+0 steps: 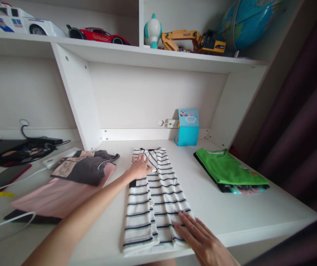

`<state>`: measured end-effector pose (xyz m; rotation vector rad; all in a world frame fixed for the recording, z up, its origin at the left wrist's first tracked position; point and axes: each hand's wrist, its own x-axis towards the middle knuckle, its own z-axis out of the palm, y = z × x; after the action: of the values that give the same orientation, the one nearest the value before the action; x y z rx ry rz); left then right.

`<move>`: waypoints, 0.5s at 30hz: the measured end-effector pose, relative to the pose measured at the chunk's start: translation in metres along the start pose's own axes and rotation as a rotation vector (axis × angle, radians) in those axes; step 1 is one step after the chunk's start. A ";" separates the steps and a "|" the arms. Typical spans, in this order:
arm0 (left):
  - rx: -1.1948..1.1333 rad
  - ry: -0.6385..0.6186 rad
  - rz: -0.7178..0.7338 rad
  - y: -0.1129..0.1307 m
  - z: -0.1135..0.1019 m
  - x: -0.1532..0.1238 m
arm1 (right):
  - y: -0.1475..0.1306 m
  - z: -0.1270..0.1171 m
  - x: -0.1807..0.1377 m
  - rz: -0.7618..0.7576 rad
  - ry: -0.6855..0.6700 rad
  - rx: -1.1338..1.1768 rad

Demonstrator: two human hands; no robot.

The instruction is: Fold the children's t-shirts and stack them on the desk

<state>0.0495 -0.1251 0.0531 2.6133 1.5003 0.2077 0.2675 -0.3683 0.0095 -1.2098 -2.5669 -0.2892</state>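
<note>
A white shirt with black stripes (154, 207) lies lengthwise on the white desk (219, 210), its two sides folded in toward the middle. My left hand (141, 168) rests on the far part of the shirt near the collar, fingers spread. Near the desk's front edge, my right hand (196, 234) lies flat on the shirt's lower right side with the fingers stretched out. Neither hand grasps anything.
Right of the shirt sits a stack of folded clothes with a green shirt (230, 166) on top. On the left lie a grey garment (92, 170) and a pink one (64, 195), beside cables. A blue desk calendar (188, 127) stands behind. Toys line the shelf (158, 55) above.
</note>
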 end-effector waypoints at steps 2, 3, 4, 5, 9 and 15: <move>-0.106 -0.093 0.265 0.022 -0.008 -0.056 | 0.004 -0.005 -0.003 0.007 0.004 -0.024; -0.160 -0.100 0.374 0.029 -0.009 -0.087 | 0.006 -0.007 -0.004 -0.002 0.006 -0.041; -0.196 -0.108 0.474 0.034 -0.009 -0.117 | 0.007 -0.009 -0.005 -0.017 0.009 -0.057; -0.211 -0.107 0.524 0.035 -0.006 -0.143 | 0.007 -0.010 -0.005 -0.033 0.010 -0.068; -0.165 -0.092 0.446 0.018 0.022 -0.202 | 0.004 -0.013 -0.003 -0.047 0.028 -0.049; -0.210 -0.111 0.403 -0.003 0.031 -0.217 | 0.001 -0.023 -0.006 -0.090 0.002 0.116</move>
<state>-0.0560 -0.3118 0.0093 2.6727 0.8539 0.2364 0.2761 -0.3789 0.0293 -1.0554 -2.6010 -0.1572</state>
